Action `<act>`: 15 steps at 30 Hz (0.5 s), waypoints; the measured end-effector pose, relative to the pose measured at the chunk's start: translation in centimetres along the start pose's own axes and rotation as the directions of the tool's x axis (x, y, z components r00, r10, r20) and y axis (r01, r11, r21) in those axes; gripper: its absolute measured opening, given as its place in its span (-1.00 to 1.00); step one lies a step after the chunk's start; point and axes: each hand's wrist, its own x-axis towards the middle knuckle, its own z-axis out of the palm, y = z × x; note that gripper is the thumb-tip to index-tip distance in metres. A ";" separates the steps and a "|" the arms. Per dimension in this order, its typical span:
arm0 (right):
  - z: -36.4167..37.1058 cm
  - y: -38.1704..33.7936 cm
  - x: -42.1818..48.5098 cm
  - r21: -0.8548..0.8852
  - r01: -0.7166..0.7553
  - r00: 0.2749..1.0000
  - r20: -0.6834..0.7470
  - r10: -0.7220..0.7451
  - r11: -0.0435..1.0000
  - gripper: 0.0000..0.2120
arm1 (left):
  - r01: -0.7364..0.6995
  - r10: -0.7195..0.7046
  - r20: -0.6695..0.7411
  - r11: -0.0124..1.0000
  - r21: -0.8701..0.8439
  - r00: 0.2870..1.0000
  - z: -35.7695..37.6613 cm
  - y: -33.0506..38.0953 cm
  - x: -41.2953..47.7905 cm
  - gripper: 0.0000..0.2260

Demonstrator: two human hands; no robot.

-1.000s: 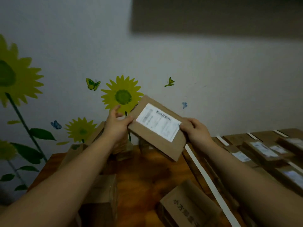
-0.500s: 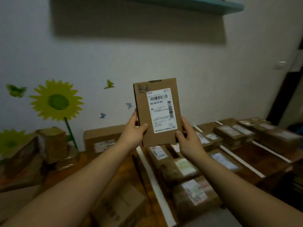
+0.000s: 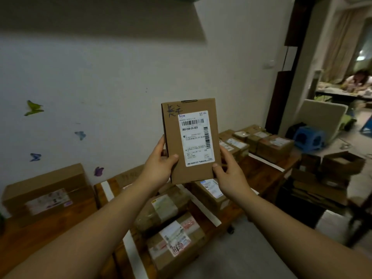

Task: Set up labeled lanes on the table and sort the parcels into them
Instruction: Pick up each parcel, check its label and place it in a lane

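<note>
Both hands, left (image 3: 159,166) and right (image 3: 228,172), grip a flat brown cardboard parcel (image 3: 190,139) upright (white label facing), hiding labeled boxes (image 3: 171,210) between white tape strips (image 3: 203,208) on the wooden table (image 3: 40,234)

Taped lanes (image 3: 205,210) thick with parcels (image 3: 169,208); open tabletop (image 3: 60,224) leftward.

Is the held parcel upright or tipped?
Upright: flat brown cardboard parcel stands on end, left hand and right hand gripping its bottom corners.
</note>
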 end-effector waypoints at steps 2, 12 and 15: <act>-0.2 0.3 1.2 -0.004 -0.012 1.000 0.014 0.012 1.000 -0.54 | 0.053 -0.053 0.006 0.999 0.001 0.999 0.5 -0.8 1.5 -0.30; 1.7 2.8 9.9 -0.037 -0.186 0.976 0.105 0.189 0.982 -0.44 | 0.320 -0.314 0.089 0.946 -0.060 0.945 0.3 -5.6 9.3 -0.55; 3.2 4.7 11.7 -0.039 -0.218 0.956 0.193 0.222 0.975 -0.45 | 0.341 -0.340 0.035 0.939 -0.037 0.940 -0.1 -7.5 9.7 -0.55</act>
